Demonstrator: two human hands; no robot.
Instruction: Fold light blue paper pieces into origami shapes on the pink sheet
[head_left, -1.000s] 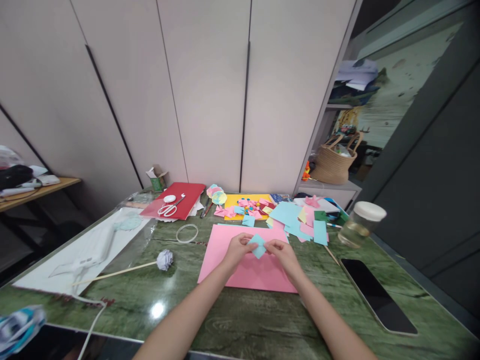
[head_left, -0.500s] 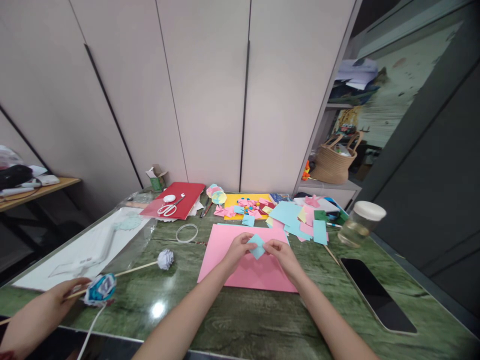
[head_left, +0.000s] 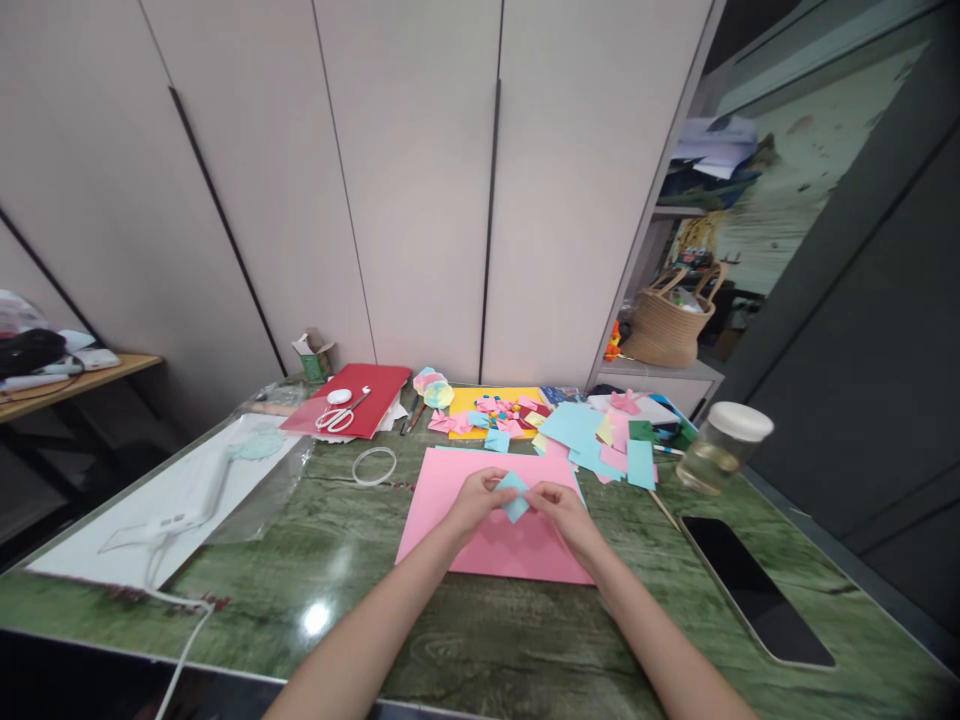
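A small light-blue square of paper [head_left: 514, 495] is held up, corner on top, between my two hands. My left hand [head_left: 478, 500] pinches its left side between thumb and fingers. At its right corner, my right hand [head_left: 561, 505] grips it the same way. Beneath both hands lies a stack of pink paper sheets [head_left: 480, 552], with a light-blue edge showing at the back and right. Whether the small square has folds is too fine to make out.
Folded pink and blue paper pieces lie on a yellow sheet [head_left: 534, 394]. Loose paper squares [head_left: 574, 428] spread to its right. A lidded jar [head_left: 720, 455] and a phone [head_left: 757, 590] stand right. Scissors [head_left: 337, 416] rest on a red folder [head_left: 382, 380]; a white cable [head_left: 180, 655] crosses front left.
Another person's hand at the lower left has gone from view, with the sticks bearing blue-white and white paper balls. My hands stay almost in place on the blue square.
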